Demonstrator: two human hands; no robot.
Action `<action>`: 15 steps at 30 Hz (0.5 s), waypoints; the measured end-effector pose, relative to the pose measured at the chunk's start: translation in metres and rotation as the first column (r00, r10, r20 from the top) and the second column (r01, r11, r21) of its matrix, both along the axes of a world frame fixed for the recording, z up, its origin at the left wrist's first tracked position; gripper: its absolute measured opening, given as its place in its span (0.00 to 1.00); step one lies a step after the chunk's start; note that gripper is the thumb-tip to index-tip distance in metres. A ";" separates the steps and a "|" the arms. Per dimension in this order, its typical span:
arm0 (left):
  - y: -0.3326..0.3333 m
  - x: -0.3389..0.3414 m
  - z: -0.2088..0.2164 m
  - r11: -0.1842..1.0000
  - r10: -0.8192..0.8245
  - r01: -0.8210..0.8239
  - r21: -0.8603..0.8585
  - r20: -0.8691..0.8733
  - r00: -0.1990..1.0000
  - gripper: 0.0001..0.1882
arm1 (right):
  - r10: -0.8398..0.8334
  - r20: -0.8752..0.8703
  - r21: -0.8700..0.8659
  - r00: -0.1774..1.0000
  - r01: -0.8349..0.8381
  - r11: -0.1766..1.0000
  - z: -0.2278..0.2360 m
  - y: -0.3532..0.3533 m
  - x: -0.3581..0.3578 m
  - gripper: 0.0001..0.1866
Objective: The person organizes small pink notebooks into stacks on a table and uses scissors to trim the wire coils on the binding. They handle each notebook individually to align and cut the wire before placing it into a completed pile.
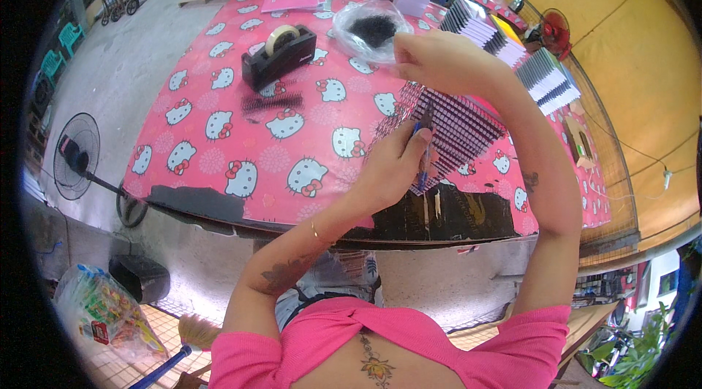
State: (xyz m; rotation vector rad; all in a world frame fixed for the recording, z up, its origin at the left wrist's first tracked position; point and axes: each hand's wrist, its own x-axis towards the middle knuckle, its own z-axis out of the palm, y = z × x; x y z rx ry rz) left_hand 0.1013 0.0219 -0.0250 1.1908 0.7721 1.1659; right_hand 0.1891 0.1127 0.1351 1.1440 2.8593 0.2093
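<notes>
Near the centre of the frame, the left hand [393, 162] is closed, thumb against fingers, around a slim blue tool with a dark tip [424, 164] that lies over the sheet of dark and pale rows [472, 126], right of centre. The right hand [444, 60], upper centre-right, is curled with its fingers folded in beside the clear bag of black strands [374, 29]; whether it pinches anything cannot be told. The left hand hides the tool's middle, and the right wrist covers part of the sheet's upper edge.
</notes>
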 end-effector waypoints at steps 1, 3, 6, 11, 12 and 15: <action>0.001 0.000 0.000 1.000 -0.001 0.002 -0.017 0.034 0.999 0.19 | 0.018 0.031 -0.007 0.999 -0.018 1.000 0.001 0.002 0.000 0.15; 0.004 -0.001 0.002 0.999 -0.004 0.008 -0.049 0.101 0.995 0.19 | 0.027 0.116 -0.003 0.993 -0.027 1.000 0.002 0.004 -0.001 0.15; 0.006 0.002 0.007 0.996 0.064 -0.054 -0.076 0.144 0.987 0.17 | -0.008 0.228 0.023 0.974 0.003 1.000 0.001 0.004 -0.003 0.15; 0.009 0.003 0.008 0.994 0.086 -0.075 -0.075 0.155 0.984 0.17 | -0.046 0.259 0.014 0.965 0.044 0.999 0.001 0.003 -0.005 0.17; 0.010 0.004 0.007 0.994 0.090 -0.079 -0.074 0.156 0.984 0.17 | -0.043 0.253 0.015 0.967 0.041 0.999 0.001 0.004 -0.004 0.17; 0.014 0.000 0.002 0.999 0.038 -0.037 -0.011 0.073 0.997 0.18 | -0.024 0.236 0.018 0.971 0.020 1.000 -0.002 0.005 -0.003 0.17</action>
